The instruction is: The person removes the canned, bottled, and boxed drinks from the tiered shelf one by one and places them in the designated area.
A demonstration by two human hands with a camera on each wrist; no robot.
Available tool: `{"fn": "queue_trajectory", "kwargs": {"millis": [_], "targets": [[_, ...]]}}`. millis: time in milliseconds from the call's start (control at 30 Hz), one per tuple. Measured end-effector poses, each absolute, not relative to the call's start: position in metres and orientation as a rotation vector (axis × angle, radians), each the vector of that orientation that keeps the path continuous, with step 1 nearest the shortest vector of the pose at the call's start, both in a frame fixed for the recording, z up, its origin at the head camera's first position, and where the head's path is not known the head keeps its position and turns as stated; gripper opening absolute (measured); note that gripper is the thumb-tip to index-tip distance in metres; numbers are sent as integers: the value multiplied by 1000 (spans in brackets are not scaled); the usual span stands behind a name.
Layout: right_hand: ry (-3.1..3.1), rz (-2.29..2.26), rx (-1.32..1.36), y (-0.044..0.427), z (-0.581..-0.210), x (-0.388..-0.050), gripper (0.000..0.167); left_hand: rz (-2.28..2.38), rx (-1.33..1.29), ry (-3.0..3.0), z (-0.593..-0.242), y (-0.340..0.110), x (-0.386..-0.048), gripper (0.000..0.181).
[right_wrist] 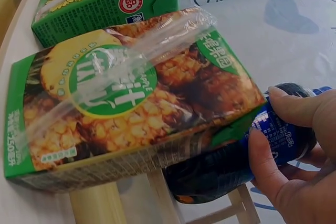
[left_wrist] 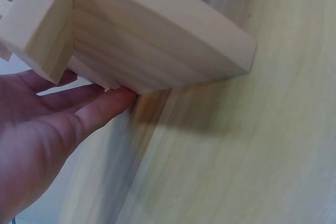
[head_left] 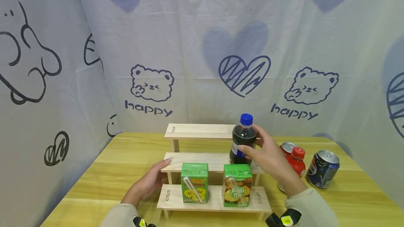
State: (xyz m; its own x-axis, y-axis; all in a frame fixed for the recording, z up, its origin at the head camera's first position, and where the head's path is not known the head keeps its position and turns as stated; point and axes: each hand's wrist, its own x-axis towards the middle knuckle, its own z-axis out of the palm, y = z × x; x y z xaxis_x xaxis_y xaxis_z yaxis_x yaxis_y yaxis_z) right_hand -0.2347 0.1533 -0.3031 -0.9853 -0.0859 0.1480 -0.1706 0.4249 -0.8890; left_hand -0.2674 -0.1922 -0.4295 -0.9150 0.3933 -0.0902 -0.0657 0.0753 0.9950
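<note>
In the head view, my right hand (head_left: 269, 155) grips a dark soda bottle (head_left: 243, 137) with a blue cap around its middle. The bottle is upright at the right part of the wooden shelf's middle step (head_left: 202, 161); whether its base touches the step is hidden behind a pineapple juice box (head_left: 237, 185). My left hand (head_left: 149, 181) touches the left end of the middle step, thumb on top. The left wrist view shows its fingers (left_wrist: 107, 109) against the wooden side support (left_wrist: 152, 45). A chrysanthemum drink box (head_left: 194, 183) stands beside the pineapple one on the lowest step.
Right of the shelf stand a red-capped bottle (head_left: 297, 160), a dark blue can (head_left: 323, 169) and a red can (head_left: 288, 148) partly hidden behind the bottle. The top step (head_left: 199, 130) lies behind. A printed white cloth (head_left: 195, 97) hangs behind the wooden table (head_left: 104, 171).
</note>
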Motion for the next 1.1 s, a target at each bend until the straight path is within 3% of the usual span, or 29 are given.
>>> {"fn": "queue_trajectory", "kwargs": {"millis": [333,1100], "targets": [[-2585,1562,232,166,-304,-233,78,1935,302,1964,-453,-204,-284,66],[-2573,1425,147,200,-304,-216,82,1902,323,1993,-469,-204,-296,67]]}}
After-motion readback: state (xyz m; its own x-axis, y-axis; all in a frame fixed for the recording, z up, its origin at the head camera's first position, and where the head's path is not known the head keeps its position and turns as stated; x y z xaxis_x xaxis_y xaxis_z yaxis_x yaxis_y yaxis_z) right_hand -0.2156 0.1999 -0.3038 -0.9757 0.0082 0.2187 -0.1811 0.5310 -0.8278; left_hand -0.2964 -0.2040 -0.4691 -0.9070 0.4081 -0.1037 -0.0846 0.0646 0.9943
